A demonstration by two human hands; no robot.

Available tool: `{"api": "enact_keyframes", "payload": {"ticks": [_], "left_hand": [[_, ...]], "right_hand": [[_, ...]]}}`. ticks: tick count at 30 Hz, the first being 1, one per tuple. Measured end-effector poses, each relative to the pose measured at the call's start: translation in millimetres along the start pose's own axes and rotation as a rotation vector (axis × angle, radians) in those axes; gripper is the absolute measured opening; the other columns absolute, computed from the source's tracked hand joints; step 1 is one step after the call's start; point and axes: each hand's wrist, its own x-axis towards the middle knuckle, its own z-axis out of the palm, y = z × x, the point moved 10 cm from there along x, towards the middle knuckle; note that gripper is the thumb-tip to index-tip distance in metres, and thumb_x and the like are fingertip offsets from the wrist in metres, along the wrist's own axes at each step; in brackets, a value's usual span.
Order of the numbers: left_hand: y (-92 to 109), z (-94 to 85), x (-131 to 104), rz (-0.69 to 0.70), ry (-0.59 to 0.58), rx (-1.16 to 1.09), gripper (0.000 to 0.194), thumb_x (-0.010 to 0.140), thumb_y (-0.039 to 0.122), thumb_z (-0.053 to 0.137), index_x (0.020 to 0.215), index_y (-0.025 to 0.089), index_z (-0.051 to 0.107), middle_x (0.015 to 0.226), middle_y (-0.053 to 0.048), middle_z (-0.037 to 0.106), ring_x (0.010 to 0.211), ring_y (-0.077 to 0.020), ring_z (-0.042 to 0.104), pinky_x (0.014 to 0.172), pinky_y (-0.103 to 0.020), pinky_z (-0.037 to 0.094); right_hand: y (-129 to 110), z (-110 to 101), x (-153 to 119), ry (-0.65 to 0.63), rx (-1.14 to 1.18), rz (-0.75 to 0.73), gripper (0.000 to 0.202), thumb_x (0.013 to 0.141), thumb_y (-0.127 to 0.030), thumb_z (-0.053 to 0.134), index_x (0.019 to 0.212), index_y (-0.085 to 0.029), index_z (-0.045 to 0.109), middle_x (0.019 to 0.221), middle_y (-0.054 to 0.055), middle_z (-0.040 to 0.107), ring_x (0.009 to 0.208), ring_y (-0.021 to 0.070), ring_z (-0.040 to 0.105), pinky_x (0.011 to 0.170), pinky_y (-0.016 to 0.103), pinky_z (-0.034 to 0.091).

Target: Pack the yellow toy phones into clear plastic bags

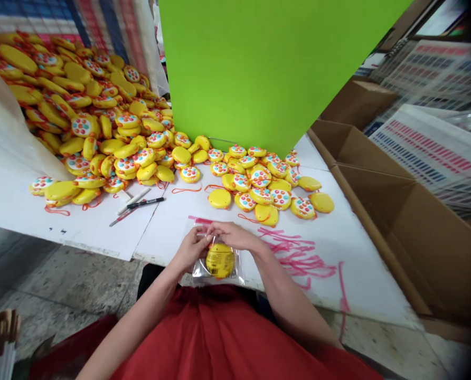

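A clear plastic bag [237, 269] lies at the table's front edge, with a round yellow toy [220, 260] inside, its printed label and barcode facing up. My left hand [195, 246] is closed on the bag's upper left part, thumb and fingers pinched. My right hand [229, 234] is bent over the bag's top, its fingertips meeting the left hand's at the opening. A pink strip [198, 219] runs along the bag's top edge. Just beyond my hands, several yellow toys with colored dots [261, 177] lie in a loose group.
A large heap of the same toys [77, 126] spills from a sack at the left. Pens [140, 203] lie on the white table [172, 227]. Pink strips [302, 256] are scattered to the right. A green panel [267, 68] stands behind, and open cardboard boxes [413, 232] line the right side.
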Motion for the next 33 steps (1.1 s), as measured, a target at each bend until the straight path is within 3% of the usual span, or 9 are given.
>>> {"api": "enact_keyframes", "payload": {"ticks": [3, 8, 11, 16, 22, 25, 28, 31, 33], "left_hand": [[0.4, 1.7, 0.2, 0.000, -0.016, -0.027, 0.059, 0.067, 0.046, 0.076, 0.110, 0.016, 0.050, 0.093, -0.006, 0.067, 0.077, -0.0172, 0.066, 0.071, -0.031, 0.052], [1.9, 4.4, -2.8, -0.033, -0.007, -0.013, 0.060, 0.068, 0.051, 0.074, 0.113, 0.015, 0.057, 0.091, -0.005, 0.068, 0.079, -0.0188, 0.066, 0.071, -0.031, 0.052], [4.3, 6.2, -5.0, -0.042, -0.007, -0.015, 0.058, 0.068, 0.050, 0.073, 0.113, 0.015, 0.060, 0.093, -0.005, 0.068, 0.081, -0.0189, 0.065, 0.074, -0.032, 0.053], [6.6, 3.1, -1.7, 0.000, 0.017, 0.059, 0.043, 0.075, 0.044, 0.066, 0.106, 0.015, 0.061, 0.088, -0.003, 0.067, 0.073, -0.0160, 0.063, 0.069, -0.030, 0.051], [39.0, 11.7, 1.0, 0.293, 0.050, 0.551, 0.021, 0.084, 0.027, 0.049, 0.091, 0.014, 0.064, 0.079, -0.003, 0.065, 0.073, -0.0158, 0.057, 0.073, -0.028, 0.046], [49.2, 19.5, -0.5, 0.322, 0.070, 0.712, 0.021, 0.085, 0.023, 0.046, 0.089, 0.014, 0.065, 0.078, -0.003, 0.066, 0.074, -0.0166, 0.058, 0.074, -0.028, 0.045], [47.9, 25.8, 2.3, 0.311, 0.024, 0.714, 0.024, 0.085, 0.023, 0.046, 0.094, 0.016, 0.067, 0.086, -0.004, 0.070, 0.082, -0.0179, 0.061, 0.079, -0.028, 0.046], [33.1, 16.9, 11.7, 0.230, 0.013, 0.567, 0.026, 0.085, 0.027, 0.048, 0.101, 0.017, 0.066, 0.097, -0.005, 0.070, 0.090, -0.0181, 0.063, 0.083, -0.029, 0.047], [16.4, 4.6, 18.6, 0.118, 0.029, 0.400, 0.027, 0.084, 0.031, 0.051, 0.101, 0.016, 0.064, 0.095, -0.006, 0.070, 0.084, -0.0171, 0.063, 0.077, -0.029, 0.049]], "right_hand": [[-6.0, 10.7, -2.5, -0.107, 0.133, -0.013, 0.040, 0.066, 0.000, 0.039, 0.094, -0.022, 0.059, 0.082, -0.005, 0.069, 0.081, 0.0132, 0.064, 0.073, 0.024, 0.047], [-7.4, 9.7, -4.7, -0.079, 0.153, 0.062, 0.038, 0.068, -0.001, 0.039, 0.097, -0.022, 0.053, 0.082, -0.005, 0.069, 0.078, 0.0130, 0.063, 0.070, 0.024, 0.046], [-11.4, -1.4, -4.9, 0.061, 0.052, 0.059, 0.036, 0.072, -0.004, 0.041, 0.101, -0.023, 0.050, 0.081, -0.004, 0.068, 0.075, 0.0132, 0.063, 0.068, 0.025, 0.046], [-30.7, -13.9, -7.2, 0.292, -0.203, -0.060, 0.028, 0.077, -0.012, 0.051, 0.103, -0.023, 0.051, 0.095, 0.002, 0.067, 0.088, 0.0164, 0.063, 0.080, 0.031, 0.049], [-48.6, 0.3, -11.3, 0.306, -0.624, -0.121, 0.032, 0.083, -0.010, 0.048, 0.112, -0.023, 0.055, 0.093, 0.008, 0.066, 0.092, 0.0245, 0.058, 0.078, 0.035, 0.048], [-49.7, -0.3, -12.9, 0.351, -0.701, -0.131, 0.030, 0.085, -0.010, 0.045, 0.108, -0.024, 0.057, 0.087, 0.009, 0.065, 0.090, 0.0245, 0.057, 0.077, 0.034, 0.047], [-32.0, -19.7, -17.2, 0.464, -0.614, -0.091, 0.025, 0.082, -0.012, 0.046, 0.102, -0.023, 0.058, 0.089, 0.008, 0.065, 0.088, 0.0226, 0.058, 0.077, 0.033, 0.047], [10.2, -63.3, -36.9, 0.634, -0.427, 0.021, 0.019, 0.078, -0.018, 0.048, 0.093, -0.020, 0.059, 0.087, 0.007, 0.065, 0.079, 0.0202, 0.059, 0.073, 0.033, 0.049], [45.2, -97.6, -60.2, 0.718, -0.356, 0.121, 0.015, 0.075, -0.022, 0.048, 0.084, -0.020, 0.060, 0.080, 0.005, 0.066, 0.073, 0.0194, 0.059, 0.070, 0.032, 0.048]]}}
